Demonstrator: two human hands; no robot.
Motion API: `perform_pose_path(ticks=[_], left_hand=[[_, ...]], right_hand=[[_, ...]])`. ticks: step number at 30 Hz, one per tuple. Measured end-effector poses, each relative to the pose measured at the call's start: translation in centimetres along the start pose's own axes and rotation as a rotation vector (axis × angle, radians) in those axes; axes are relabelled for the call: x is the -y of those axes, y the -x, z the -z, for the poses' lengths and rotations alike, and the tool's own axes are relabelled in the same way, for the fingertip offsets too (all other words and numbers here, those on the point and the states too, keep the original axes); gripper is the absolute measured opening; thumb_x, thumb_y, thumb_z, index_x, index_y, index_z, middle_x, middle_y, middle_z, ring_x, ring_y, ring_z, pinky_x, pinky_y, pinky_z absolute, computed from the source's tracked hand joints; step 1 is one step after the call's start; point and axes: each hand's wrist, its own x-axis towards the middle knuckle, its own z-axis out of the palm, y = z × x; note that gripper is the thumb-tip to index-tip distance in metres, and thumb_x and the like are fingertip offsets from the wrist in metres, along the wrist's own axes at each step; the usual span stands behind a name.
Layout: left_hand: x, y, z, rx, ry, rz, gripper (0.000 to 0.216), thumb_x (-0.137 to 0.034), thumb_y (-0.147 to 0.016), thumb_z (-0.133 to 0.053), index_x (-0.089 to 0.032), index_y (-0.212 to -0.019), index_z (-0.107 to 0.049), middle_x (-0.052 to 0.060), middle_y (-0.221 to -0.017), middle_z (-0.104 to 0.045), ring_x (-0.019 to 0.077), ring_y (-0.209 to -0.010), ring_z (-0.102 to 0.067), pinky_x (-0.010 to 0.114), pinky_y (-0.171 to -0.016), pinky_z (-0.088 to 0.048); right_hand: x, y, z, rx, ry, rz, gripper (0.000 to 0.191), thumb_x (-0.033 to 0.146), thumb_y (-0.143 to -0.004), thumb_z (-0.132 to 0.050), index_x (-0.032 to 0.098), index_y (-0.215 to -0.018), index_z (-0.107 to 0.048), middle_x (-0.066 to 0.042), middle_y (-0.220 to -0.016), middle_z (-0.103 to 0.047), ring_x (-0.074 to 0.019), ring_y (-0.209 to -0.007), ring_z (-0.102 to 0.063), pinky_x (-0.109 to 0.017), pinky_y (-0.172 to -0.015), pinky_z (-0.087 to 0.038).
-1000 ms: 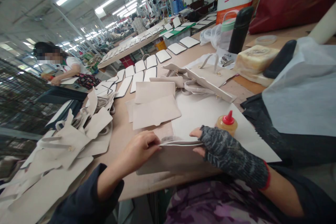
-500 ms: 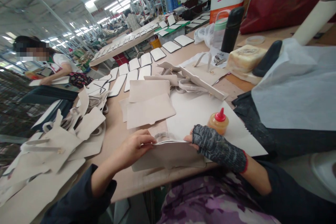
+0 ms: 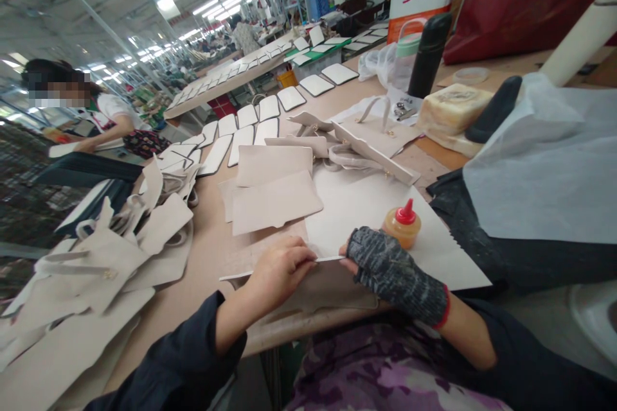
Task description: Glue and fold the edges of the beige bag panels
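Note:
Both my hands pinch the upper edge of a beige leather panel (image 3: 328, 286) near the table's front edge. My left hand (image 3: 284, 270) is bare, its thumb and fingers closed on the edge left of the middle. My right hand (image 3: 385, 266), in a grey fingerless knit glove with a red cuff, grips the same edge a little to the right. The panel's face leans toward me, and its pale rim runs out to the left past my left hand. A glue bottle (image 3: 402, 230) with a red nozzle cap stands just behind my right hand on a white sheet (image 3: 357, 205).
Beige panels (image 3: 274, 199) lie beyond my hands, with handled bag pieces (image 3: 357, 154) behind. A heap of beige pieces (image 3: 106, 257) covers the left. A black thermos (image 3: 429, 54) and a yellowish block (image 3: 456, 109) stand at right. Another person (image 3: 110, 112) works at far left.
My left hand has slid right along the panel's edge, closer to my right hand. The pale rim now shows to its left. My right hand has barely moved.

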Motion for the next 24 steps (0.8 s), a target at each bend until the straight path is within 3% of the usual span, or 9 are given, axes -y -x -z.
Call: perform_pose_path(ticks=[3,7,11,15,18,24], left_hand=[[-0.7,0.0,-0.3,-0.032,-0.067,-0.059,0.016,-0.019,-0.087,-0.054,-0.016,-0.086,-0.07,0.005,-0.08,-0.065,0.016,-0.075,-0.059,0.024,-0.067,-0.045],[-0.8,0.3,-0.9,-0.078,-0.213,-0.153,0.021,-0.02,-0.091,-0.048,-0.017,-0.092,-0.069,0.006,-0.079,-0.065,0.0174,-0.073,-0.057,0.027,-0.065,-0.044],[0.6,1.4,-0.8,-0.11,-0.328,-0.238,0.024,-0.02,-0.094,-0.042,-0.016,-0.105,-0.064,0.007,-0.085,-0.068,0.0175,-0.074,-0.058,0.03,-0.068,-0.043],[1.3,1.9,-0.2,-0.119,-0.328,-0.223,0.027,-0.02,-0.095,-0.038,-0.016,-0.096,-0.065,0.005,-0.075,-0.065,0.0159,-0.069,-0.057,0.028,-0.064,-0.042],[0.5,1.6,0.3,-0.102,-0.31,-0.181,0.029,-0.02,-0.094,-0.038,-0.016,-0.087,-0.066,0.005,-0.072,-0.063,0.0163,-0.068,-0.056,0.027,-0.061,-0.042],[-1.2,0.7,1.2,-0.057,-0.279,-0.177,0.029,-0.021,-0.092,-0.041,-0.016,-0.075,-0.063,0.005,-0.071,-0.062,0.0158,-0.068,-0.054,0.026,-0.062,-0.041]], right_hand=[[2.0,-0.5,0.0,0.053,0.217,-0.015,0.02,0.025,-0.09,-0.047,0.016,-0.08,-0.063,-0.011,-0.075,-0.062,-0.0269,-0.076,-0.057,-0.044,-0.075,-0.045],[2.9,-0.5,-0.5,0.06,0.362,0.012,0.023,0.02,-0.089,-0.043,0.015,-0.078,-0.062,-0.013,-0.072,-0.061,-0.0267,-0.068,-0.057,-0.044,-0.067,-0.047],[1.2,0.1,-0.4,0.03,0.19,-0.036,0.031,0.025,-0.093,-0.038,0.016,-0.075,-0.061,-0.011,-0.071,-0.061,-0.0245,-0.066,-0.058,-0.038,-0.062,-0.048],[0.6,0.3,-0.2,-0.001,0.055,0.019,0.026,0.023,-0.093,-0.038,0.017,-0.087,-0.063,-0.008,-0.076,-0.064,-0.0224,-0.07,-0.06,-0.035,-0.064,-0.049],[1.5,0.4,-0.6,0.007,0.225,0.048,0.023,0.029,-0.092,-0.044,0.017,-0.092,-0.063,-0.009,-0.077,-0.064,-0.0251,-0.072,-0.059,-0.039,-0.067,-0.048],[2.9,0.6,0.0,0.027,0.414,0.032,0.027,0.03,-0.092,-0.041,0.016,-0.081,-0.062,-0.01,-0.07,-0.061,-0.0247,-0.065,-0.056,-0.038,-0.062,-0.045]])
